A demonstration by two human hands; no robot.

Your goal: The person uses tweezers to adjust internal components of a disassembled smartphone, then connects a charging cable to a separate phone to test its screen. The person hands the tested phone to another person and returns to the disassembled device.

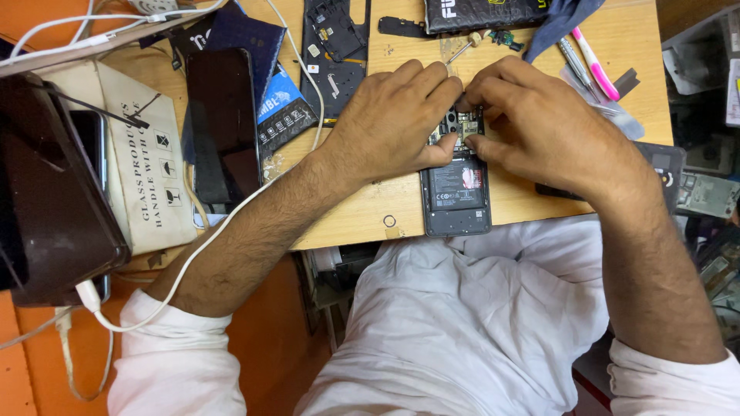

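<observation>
An opened phone point(455, 196) lies back-side up on the wooden table point(532, 46), its dark battery and upper circuit board exposed. My left hand point(397, 115) rests on the phone's upper left, thumb pressed against the board area. My right hand point(539, 123) covers the upper right, fingertips pinched at the top of the board. Both hands meet over the phone's top end; whatever small part sits between the fingertips is hidden.
A dark phone screen point(223, 123) and a removed phone frame point(335, 54) lie to the left. A screwdriver point(462, 50), a pink pen point(595, 65), a black box point(478, 14), a white cable point(231, 216), a cream carton point(146, 162) and a brown case point(46, 192) surround them.
</observation>
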